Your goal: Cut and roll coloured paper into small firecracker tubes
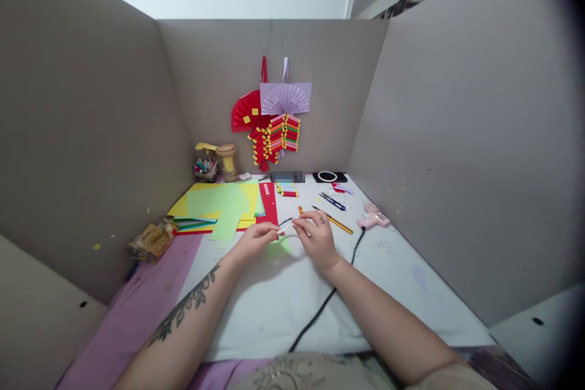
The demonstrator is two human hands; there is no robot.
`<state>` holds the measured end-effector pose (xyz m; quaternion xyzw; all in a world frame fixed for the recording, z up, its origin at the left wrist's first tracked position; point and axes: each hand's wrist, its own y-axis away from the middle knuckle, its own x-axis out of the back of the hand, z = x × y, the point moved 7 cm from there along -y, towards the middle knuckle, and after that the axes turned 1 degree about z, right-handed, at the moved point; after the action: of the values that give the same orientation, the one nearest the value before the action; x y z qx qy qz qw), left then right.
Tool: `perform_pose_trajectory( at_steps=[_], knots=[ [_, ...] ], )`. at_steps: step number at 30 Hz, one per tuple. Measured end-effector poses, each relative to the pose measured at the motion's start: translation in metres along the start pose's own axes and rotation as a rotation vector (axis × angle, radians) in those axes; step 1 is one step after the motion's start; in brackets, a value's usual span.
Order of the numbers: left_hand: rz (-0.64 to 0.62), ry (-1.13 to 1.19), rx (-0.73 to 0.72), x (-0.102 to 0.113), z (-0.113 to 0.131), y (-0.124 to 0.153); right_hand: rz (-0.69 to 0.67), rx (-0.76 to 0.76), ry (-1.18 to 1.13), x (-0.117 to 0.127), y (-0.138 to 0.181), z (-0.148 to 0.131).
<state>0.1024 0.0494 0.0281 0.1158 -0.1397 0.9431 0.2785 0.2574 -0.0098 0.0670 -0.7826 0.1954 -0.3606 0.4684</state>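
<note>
Over the middle of the white-covered table [256, 311], my left hand [259, 237] and my right hand [316, 237] are close together. A small, thin white strip [285, 229] stretches between their fingertips; it looks like paper. Both hands pinch it with thumb and fingers, which hide its ends. Below the hands lies a piece of light green paper [276, 248]. Right of my right hand are a yellow pencil [340, 223] and dark-handled thread snips [333, 201]. A short row of small coloured paper rolls [289, 192] lies behind the hands.
Stacked coloured paper [201, 202] is at left, near a plastic bag [153, 241]. A pink glue gun [373, 218] stands at right; a black cord [315, 317] crosses the table. A phone [329, 177] lies behind. Paper fan ornaments [286, 99] hang against the grey back panel.
</note>
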Motion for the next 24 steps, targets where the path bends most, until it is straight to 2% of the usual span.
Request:
perform_pose_trajectory(
  at_steps=[5, 13, 16, 19, 24],
  knots=[
    [0.007, -0.028, -0.010, 0.004, 0.001, 0.001, -0.020, -0.003, -0.010, -0.002, -0.001, 0.001],
    [0.004, -0.052, -0.019, 0.005, 0.005, 0.002, -0.128, 0.020, 0.036, -0.009, -0.001, -0.004],
    [0.006, -0.096, -0.009, 0.005, 0.008, 0.001, -0.156, -0.020, -0.010, -0.013, -0.001, -0.001],
    [0.033, -0.121, 0.009, 0.009, 0.012, 0.000, -0.147, -0.186, -0.189, -0.016, -0.001, 0.012],
    [0.100, -0.062, 0.028, 0.020, 0.015, 0.001, -0.131, -0.783, -0.601, -0.032, 0.015, 0.054]
  ],
)
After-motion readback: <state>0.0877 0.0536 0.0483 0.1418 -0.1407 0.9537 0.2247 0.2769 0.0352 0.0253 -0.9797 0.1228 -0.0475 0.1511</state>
